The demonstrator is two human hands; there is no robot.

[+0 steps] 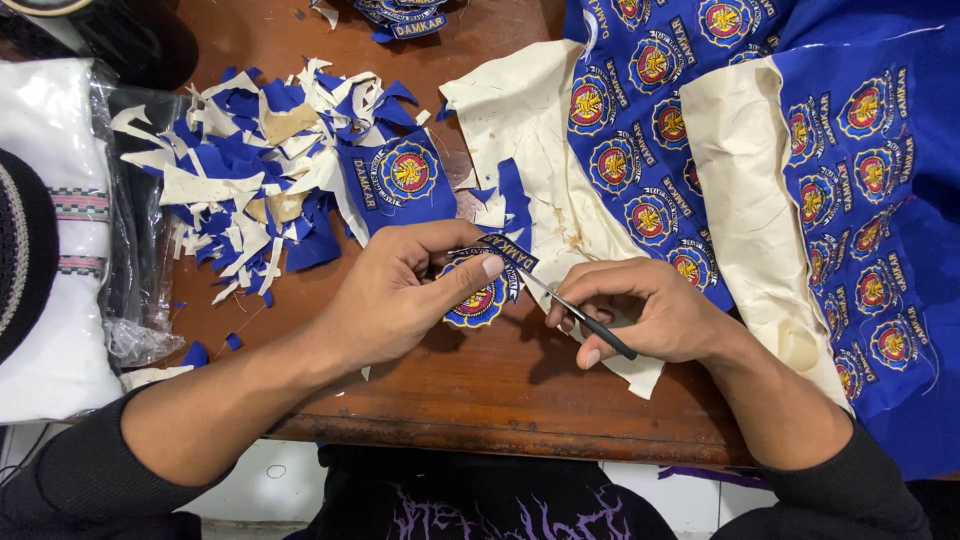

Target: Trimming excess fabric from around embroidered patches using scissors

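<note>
My left hand [400,290] pinches a round blue embroidered badge [477,300] with a red and yellow middle, held just above the wooden table [480,390]. My right hand [640,310] grips small black-handled scissors [585,315], whose blades reach the badge's upper right edge. Both hands sit near the table's front edge, close together.
A heap of blue and cream fabric offcuts [250,170] lies at the left, with a cut badge [405,175] on it. A large blue cloth sheet of several badges with cream backing [740,150] covers the right. White and black folded textiles [50,240] lie far left.
</note>
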